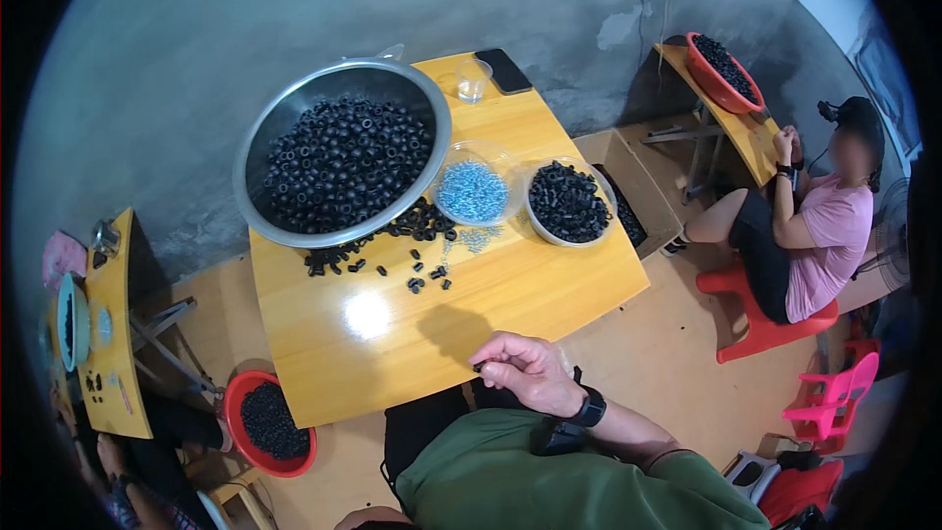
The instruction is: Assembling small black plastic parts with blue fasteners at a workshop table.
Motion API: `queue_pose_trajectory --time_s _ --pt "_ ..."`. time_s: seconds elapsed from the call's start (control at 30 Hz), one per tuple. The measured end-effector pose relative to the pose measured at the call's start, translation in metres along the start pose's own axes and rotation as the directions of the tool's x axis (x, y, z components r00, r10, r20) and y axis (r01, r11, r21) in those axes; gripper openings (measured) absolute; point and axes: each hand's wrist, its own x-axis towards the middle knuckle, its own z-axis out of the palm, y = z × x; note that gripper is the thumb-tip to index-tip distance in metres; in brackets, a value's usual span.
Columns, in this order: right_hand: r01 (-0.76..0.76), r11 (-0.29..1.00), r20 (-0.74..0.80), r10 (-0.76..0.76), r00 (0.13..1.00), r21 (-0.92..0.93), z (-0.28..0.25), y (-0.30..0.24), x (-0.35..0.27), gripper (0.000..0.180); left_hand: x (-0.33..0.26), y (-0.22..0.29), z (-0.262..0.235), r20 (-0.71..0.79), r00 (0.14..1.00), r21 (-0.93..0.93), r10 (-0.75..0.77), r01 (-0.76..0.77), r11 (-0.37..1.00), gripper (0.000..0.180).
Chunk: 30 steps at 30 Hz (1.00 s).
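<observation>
My right hand (530, 371), with a dark watch at its wrist, is raised just off the near edge of the yellow table (510, 309). Its thumb and index finger pinch a small black part (478, 366), mostly covered by the fingertips. A sliver of skin shows at the lower edge, but my left hand cannot be made out. Farther back, a large steel bowl (245, 152) is heaped with black ring-shaped pieces (343, 162). Beside it are a clear tub of small bluish metal pieces (472, 190) and a tub of black plastic parts (567, 201).
Loose black pieces (422, 283) lie before the bowl. A clear cup (472, 81) and phone (503, 71) sit at the back. A red basin (234, 427) stands on the floor at left. A co-worker (829, 221) sits at right beside another table; another person is partly visible at left.
</observation>
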Motion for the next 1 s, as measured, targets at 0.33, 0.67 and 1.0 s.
queue_pose_trajectory --time_s 0.33,0.67,1.0 --pt "0.004 0.998 0.04 -0.002 0.999 -0.065 0.002 0.0 0.006 0.013 0.011 0.003 0.011 -0.304 0.952 0.198 -0.047 0.112 0.974 0.015" --pt "0.0 0.998 0.019 0.001 1.0 -0.066 -0.003 0.0 0.004 0.012 0.001 0.004 0.002 -0.13 0.991 0.16 -0.043 0.063 0.985 0.014" --pt "-0.016 0.999 0.006 0.016 1.0 -0.035 -0.006 0.003 0.007 0.013 -0.009 0.004 -0.007 -0.015 1.0 0.0 -0.019 0.019 1.0 0.015"
